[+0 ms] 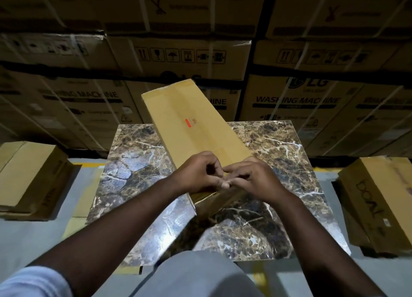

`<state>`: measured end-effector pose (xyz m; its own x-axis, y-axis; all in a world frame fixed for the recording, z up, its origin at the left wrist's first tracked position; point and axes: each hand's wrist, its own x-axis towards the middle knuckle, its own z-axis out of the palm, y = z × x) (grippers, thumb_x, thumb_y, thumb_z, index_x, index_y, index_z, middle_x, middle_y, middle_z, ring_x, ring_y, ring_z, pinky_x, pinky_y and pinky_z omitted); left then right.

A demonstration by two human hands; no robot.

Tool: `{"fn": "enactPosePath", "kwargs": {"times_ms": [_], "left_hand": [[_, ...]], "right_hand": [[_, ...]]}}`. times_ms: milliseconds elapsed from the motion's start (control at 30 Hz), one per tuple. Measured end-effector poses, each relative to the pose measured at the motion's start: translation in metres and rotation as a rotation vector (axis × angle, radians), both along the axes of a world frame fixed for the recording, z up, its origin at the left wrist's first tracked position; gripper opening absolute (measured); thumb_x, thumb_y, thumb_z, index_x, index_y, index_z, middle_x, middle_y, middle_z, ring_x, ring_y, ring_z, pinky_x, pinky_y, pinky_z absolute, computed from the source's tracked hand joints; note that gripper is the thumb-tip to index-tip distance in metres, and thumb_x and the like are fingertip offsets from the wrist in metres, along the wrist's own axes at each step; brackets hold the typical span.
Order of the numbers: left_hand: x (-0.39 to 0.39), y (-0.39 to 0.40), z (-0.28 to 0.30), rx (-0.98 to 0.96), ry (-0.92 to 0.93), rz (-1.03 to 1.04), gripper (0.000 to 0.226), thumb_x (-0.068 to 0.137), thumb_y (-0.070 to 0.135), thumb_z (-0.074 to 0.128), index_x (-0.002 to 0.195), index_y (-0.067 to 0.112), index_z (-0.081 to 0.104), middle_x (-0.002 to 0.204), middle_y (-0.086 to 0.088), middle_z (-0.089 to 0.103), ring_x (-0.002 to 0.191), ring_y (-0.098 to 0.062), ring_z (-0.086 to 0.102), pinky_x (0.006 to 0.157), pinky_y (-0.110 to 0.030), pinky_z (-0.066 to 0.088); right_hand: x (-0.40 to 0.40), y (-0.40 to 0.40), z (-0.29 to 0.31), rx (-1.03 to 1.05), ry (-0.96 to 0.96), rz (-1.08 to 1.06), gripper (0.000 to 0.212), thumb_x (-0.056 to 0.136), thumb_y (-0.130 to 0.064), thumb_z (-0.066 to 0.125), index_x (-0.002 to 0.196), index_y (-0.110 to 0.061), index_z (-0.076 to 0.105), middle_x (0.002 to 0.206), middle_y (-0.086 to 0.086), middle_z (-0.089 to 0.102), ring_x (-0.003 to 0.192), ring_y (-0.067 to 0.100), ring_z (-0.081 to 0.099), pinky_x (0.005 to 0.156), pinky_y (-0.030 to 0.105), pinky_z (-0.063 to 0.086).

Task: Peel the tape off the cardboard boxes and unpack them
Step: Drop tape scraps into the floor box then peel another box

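Both hands, left hand (198, 174) and right hand (252, 178), seem to be pinching tape at frame center on the long box (191, 122); it'll probably tear if yanked.

Dim overall, light fell from above onto the middle. Marble tabletop (278, 154) threw bluish-white glare patches; long box (189, 122) was the brightest, sharpest thing. Stacked cartons (312, 96) behind sat in shadow, print soft and smeared. Wide-angle bend warped the edges. Pale sleeve (33, 283) at the bottom-left corner was blurred.
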<state>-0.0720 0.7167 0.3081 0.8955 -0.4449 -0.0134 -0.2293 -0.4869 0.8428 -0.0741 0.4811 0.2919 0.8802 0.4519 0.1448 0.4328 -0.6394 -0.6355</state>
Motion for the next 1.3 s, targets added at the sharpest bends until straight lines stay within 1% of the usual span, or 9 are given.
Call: {"fn": "enactPosePath", "kwargs": {"times_ms": [133, 267, 433, 600, 767, 867, 1100, 1200, 1300], "left_hand": [[-0.024, 0.0, -0.017, 0.021, -0.024, 0.031, 0.056, 0.069, 0.056, 0.089, 0.11, 0.029, 0.06, 0.114, 0.011, 0.053, 0.105, -0.007, 0.056, 0.088, -0.026, 0.052], [-0.04, -0.004, -0.038, 0.11, -0.333, 0.084, 0.043, 0.083, 0.039, 0.085, 0.114, 0.023, 0.058, 0.115, 0.008, 0.055, 0.107, -0.012, 0.053, 0.087, -0.035, 0.051], [-0.038, 0.021, -0.042, 0.166, -0.568, -0.046, 0.029, 0.091, 0.041, 0.078, 0.103, 0.016, 0.069, 0.114, -0.001, 0.063, 0.111, -0.019, 0.06, 0.083, -0.038, 0.054], [-0.02, 0.063, -0.043, 0.322, -0.771, -0.175, 0.032, 0.097, 0.04, 0.073, 0.115, 0.014, 0.074, 0.123, -0.004, 0.069, 0.111, -0.021, 0.067, 0.082, -0.038, 0.058], [-0.025, 0.082, -0.036, 0.394, -0.591, -0.017, 0.028, 0.098, 0.041, 0.067, 0.116, 0.02, 0.07, 0.133, 0.003, 0.062, 0.126, -0.014, 0.055, 0.102, -0.048, 0.049], [-0.04, 0.047, -0.039, 0.357, -0.432, 0.262, 0.044, 0.088, 0.059, 0.069, 0.11, 0.021, 0.062, 0.132, 0.005, 0.055, 0.127, -0.011, 0.047, 0.123, -0.049, 0.023], [-0.035, 0.033, -0.057, 0.338, -0.382, 0.475, 0.059, 0.077, 0.069, 0.069, 0.099, 0.021, 0.044, 0.14, 0.002, 0.047, 0.136, -0.018, 0.04, 0.118, -0.046, 0.02], [-0.036, 0.028, -0.055, 0.322, -0.361, 0.503, 0.055, 0.076, 0.065, 0.069, 0.096, 0.022, 0.041, 0.14, 0.003, 0.046, 0.137, -0.018, 0.039, 0.12, -0.046, 0.016], [-0.035, 0.022, -0.056, 0.301, -0.343, 0.527, 0.051, 0.077, 0.059, 0.07, 0.098, 0.024, 0.04, 0.139, 0.005, 0.045, 0.139, -0.015, 0.038, 0.121, -0.041, 0.008]], "right_hand": [[0.001, 0.007, -0.007, 0.096, 0.128, -0.027, 0.005, 0.087, -0.035, 0.081, 0.091, -0.033, 0.083, 0.105, -0.022, 0.073, 0.101, 0.0, 0.061, 0.088, 0.034, 0.049], [0.009, 0.005, 0.002, 0.134, 0.268, 0.01, 0.003, 0.085, -0.026, 0.083, 0.088, -0.025, 0.083, 0.097, -0.016, 0.076, 0.092, 0.004, 0.071, 0.086, 0.041, 0.059], [0.005, 0.013, 0.003, 0.194, 0.382, -0.127, 0.012, 0.09, -0.033, 0.079, 0.081, -0.024, 0.079, 0.082, -0.004, 0.076, 0.082, 0.02, 0.071, 0.078, 0.047, 0.057], [0.0, 0.039, 0.006, 0.264, 0.525, -0.181, 0.019, 0.089, -0.035, 0.079, 0.075, -0.022, 0.077, 0.072, -0.013, 0.074, 0.065, 0.003, 0.065, 0.063, 0.028, 0.05], [-0.002, 0.075, 0.008, 0.527, 0.713, -0.361, 0.022, 0.095, -0.028, 0.075, 0.077, -0.016, 0.078, 0.076, 0.004, 0.073, 0.069, 0.016, 0.068, 0.061, 0.025, 0.054], [-0.002, 0.09, 0.008, 0.567, 0.703, -0.379, 0.022, 0.096, -0.025, 0.074, 0.078, -0.013, 0.077, 0.076, 0.009, 0.071, 0.069, 0.017, 0.067, 0.059, 0.024, 0.054], [0.003, 0.104, 0.01, 0.491, 0.721, -0.352, 0.026, 0.093, -0.028, 0.076, 0.073, -0.011, 0.073, 0.062, 0.003, 0.065, 0.06, 0.016, 0.06, 0.058, 0.028, 0.047], [0.006, 0.1, 0.017, 0.537, 0.799, -0.31, 0.026, 0.091, -0.022, 0.078, 0.087, 0.003, 0.074, 0.07, 0.011, 0.066, 0.066, 0.021, 0.058, 0.064, 0.032, 0.047], [0.017, 0.088, 0.027, 0.506, 0.83, -0.231, 0.021, 0.093, -0.028, 0.076, 0.091, -0.007, 0.081, 0.085, 0.011, 0.076, 0.081, 0.027, 0.068, 0.077, 0.038, 0.053]]}}
